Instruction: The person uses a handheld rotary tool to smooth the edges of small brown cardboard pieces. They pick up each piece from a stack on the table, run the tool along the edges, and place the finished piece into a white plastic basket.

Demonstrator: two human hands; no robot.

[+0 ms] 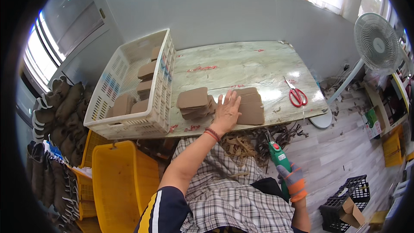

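Observation:
My left hand (227, 111) lies spread on the table, its fingers over the edge of some flat brown pieces (251, 111) with rounded corners. Just left of it sits a stack of similar brown pieces (192, 99). In a grey and orange glove, my right hand (293, 180) is wrapped round a green handheld power cutter (279, 157) with a red button. The tool's metal tip points up toward the table's front edge, below the brown pieces. Red-handled scissors (297, 96) rest farther right on the table.
A white plastic crate (161, 116) holding brown stacks stands on the table's left. Yellow bins (113, 181) are below it. Dark scraps (282, 140) gather under the table's front edge. A white fan (376, 43) stands at right, above a black crate (334, 207) on the floor.

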